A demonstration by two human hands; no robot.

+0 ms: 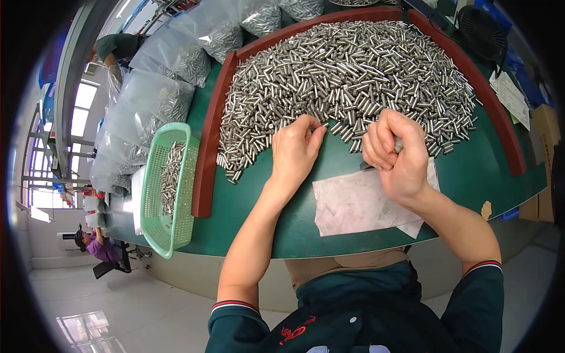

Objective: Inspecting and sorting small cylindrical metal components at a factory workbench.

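Note:
A big heap of short, shiny metal pins (353,70) covers the far part of the green table (235,223). At the heap's near edge is my left hand (296,150), thumb and forefinger pinched together on a small metal pin (325,125). My right hand (400,156) is curled into a loose fist above a stained white cloth or paper (350,203). Something greyish shows between its fingers, but I cannot make out what it is. Part of the sheet lies under that hand.
Dark red wooden bars (207,147) border the heap. To the left stands a green plastic basket (150,206) with metal pins, beside clear bags (147,112) of small metal parts. A black fan (481,30) is at the far right. Other people sit or stand at left.

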